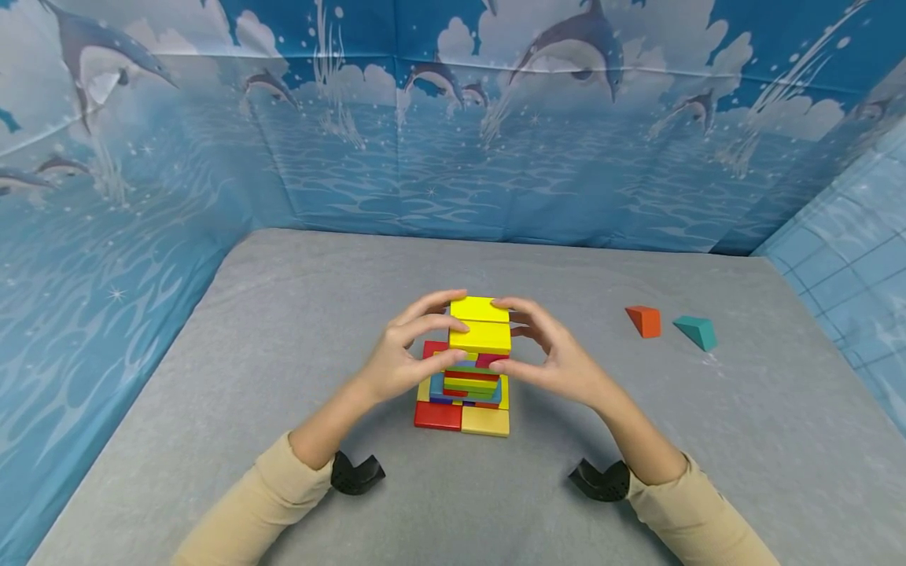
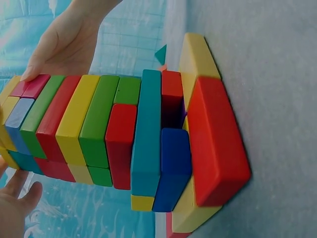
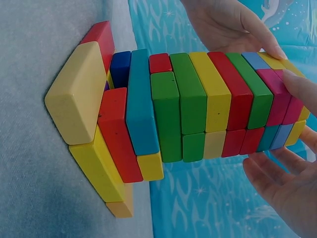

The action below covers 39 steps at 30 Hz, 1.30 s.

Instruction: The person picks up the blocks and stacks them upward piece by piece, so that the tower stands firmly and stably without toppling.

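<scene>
A multicoloured tower of wooden building blocks (image 3: 214, 89) stands between both hands. Two yellow blocks (image 1: 481, 337) lie side by side across its top. My left hand (image 1: 399, 360) curves round the upper left part, fingertips at the yellow blocks and thumb at the front. From the other side my right hand (image 1: 566, 362) holds the top, index finger on the rear yellow block. Its thumb lies against a pink block (image 3: 273, 110) at the front. At the foot, a red block (image 2: 218, 144) and a pale yellow block (image 3: 74, 96) form the wide front base.
To the right on the grey tabletop (image 1: 283, 267) lie an orange-red wedge block (image 1: 646, 322) and a teal wedge block (image 1: 699, 333). A dolphin-print curtain (image 1: 453, 173) hangs behind the table. Black wrist mounts (image 1: 357, 474) sit below both hands.
</scene>
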### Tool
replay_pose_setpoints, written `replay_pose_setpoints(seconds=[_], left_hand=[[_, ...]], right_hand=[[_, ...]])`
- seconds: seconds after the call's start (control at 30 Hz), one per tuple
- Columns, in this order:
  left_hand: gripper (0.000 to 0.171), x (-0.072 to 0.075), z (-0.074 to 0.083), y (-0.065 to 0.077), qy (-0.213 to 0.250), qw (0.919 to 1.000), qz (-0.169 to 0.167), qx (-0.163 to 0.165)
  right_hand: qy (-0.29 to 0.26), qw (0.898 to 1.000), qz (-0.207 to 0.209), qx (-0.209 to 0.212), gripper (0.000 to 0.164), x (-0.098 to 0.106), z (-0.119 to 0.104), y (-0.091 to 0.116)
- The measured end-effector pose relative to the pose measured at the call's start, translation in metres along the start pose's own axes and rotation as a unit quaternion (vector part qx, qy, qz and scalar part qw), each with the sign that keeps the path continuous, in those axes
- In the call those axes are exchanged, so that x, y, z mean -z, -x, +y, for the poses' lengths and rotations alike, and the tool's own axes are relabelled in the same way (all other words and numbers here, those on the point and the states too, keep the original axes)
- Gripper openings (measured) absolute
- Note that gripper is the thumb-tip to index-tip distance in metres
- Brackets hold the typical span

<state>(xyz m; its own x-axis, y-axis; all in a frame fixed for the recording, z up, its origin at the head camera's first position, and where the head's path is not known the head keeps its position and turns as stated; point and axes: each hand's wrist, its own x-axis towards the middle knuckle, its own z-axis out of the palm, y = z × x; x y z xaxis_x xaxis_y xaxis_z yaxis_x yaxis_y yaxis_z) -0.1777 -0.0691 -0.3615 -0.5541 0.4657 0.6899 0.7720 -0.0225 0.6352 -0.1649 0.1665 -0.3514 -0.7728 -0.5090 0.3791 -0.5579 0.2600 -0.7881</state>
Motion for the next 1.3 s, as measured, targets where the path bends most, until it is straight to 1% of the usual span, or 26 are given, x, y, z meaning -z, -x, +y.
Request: replay_pose_setpoints(seconds=[0.17,0.23,0.3,0.37,0.43,0.53,0.6,0.67,0.7,0.77,0.8,0.87,0.93,1.0,1.03,1.07,1.1,1.2,1.3], left_hand=[[0.023,-0.002,-0.001,0.001,0.022,0.9997,0.005,0.008],[0.023,-0.002,-0.002,0.001,0.025,0.9996,0.006,0.009],[0.023,-0.003,-0.002,0.0,0.028,0.9995,0.008,0.01],[0.023,-0.003,-0.002,0.0,0.031,0.9994,0.011,0.011],[0.023,-0.003,-0.003,0.0,0.034,0.9993,0.013,0.011],[0.023,-0.004,-0.003,0.0,0.035,0.9992,0.016,0.011],[0.023,-0.004,-0.003,0.0,0.034,0.9992,0.016,0.011],[0.023,-0.005,-0.003,0.0,0.034,0.9992,0.015,0.015],[0.023,-0.005,-0.003,0.0,0.034,0.9992,0.015,0.016],[0.024,-0.005,-0.003,0.0,0.036,0.9991,0.016,0.016],[0.025,-0.005,-0.004,0.0,0.037,0.999,0.016,0.017],[0.027,-0.005,-0.004,0.0,0.035,0.999,0.016,0.021],[0.03,-0.005,-0.004,0.001,0.032,0.999,0.015,0.027],[0.032,-0.004,-0.004,0.002,0.028,0.9988,0.013,0.038],[0.032,-0.004,-0.004,0.002,0.026,0.9987,0.011,0.043],[0.033,-0.005,-0.004,0.002,0.027,0.9985,0.01,0.047],[0.033,-0.005,-0.004,0.002,0.027,0.9982,0.008,0.052],[0.036,-0.005,-0.005,0.003,0.039,0.9969,0.002,0.068],[0.04,-0.007,-0.004,0.004,0.053,0.995,0.001,0.085]], right_hand=[[0.003,1.0,0.001,0.001,0.068,0.0,-0.001,0.0],[0.002,1.0,-0.006,0.001,0.069,0.001,-0.001,0.0],[-0.003,1.0,-0.016,-0.001,0.072,0.006,0.0,0.0],[-0.01,1.0,-0.019,-0.007,0.074,0.015,0.002,0.001],[-0.007,1.0,-0.004,-0.007,0.074,0.029,0.009,0.003],[0.036,0.997,0.06,-0.022,0.068,0.053,0.026,0.008],[0.091,0.989,0.11,-0.049,0.063,0.069,0.042,0.014],[0.132,0.976,0.143,-0.094,0.058,0.084,0.056,0.023],[0.145,0.971,0.153,-0.117,0.057,0.092,0.063,0.027],[0.187,0.956,0.173,-0.149,0.056,0.11,0.099,0.042],[0.191,0.952,0.177,-0.163,0.056,0.116,0.106,0.047],[0.206,0.945,0.186,-0.175,0.056,0.129,0.131,0.06],[0.219,0.939,0.195,-0.183,0.054,0.136,0.144,0.069],[0.213,0.938,0.191,-0.197,0.05,0.135,0.13,0.072],[0.221,0.935,0.19,-0.201,0.049,0.135,0.132,0.075],[0.221,0.934,0.188,-0.208,0.047,0.134,0.127,0.075],[0.23,0.93,0.184,-0.217,0.046,0.133,0.124,0.076],[0.257,0.921,0.17,-0.237,0.046,0.133,0.127,0.08],[0.271,0.916,0.163,-0.248,0.046,0.133,0.132,0.084]])
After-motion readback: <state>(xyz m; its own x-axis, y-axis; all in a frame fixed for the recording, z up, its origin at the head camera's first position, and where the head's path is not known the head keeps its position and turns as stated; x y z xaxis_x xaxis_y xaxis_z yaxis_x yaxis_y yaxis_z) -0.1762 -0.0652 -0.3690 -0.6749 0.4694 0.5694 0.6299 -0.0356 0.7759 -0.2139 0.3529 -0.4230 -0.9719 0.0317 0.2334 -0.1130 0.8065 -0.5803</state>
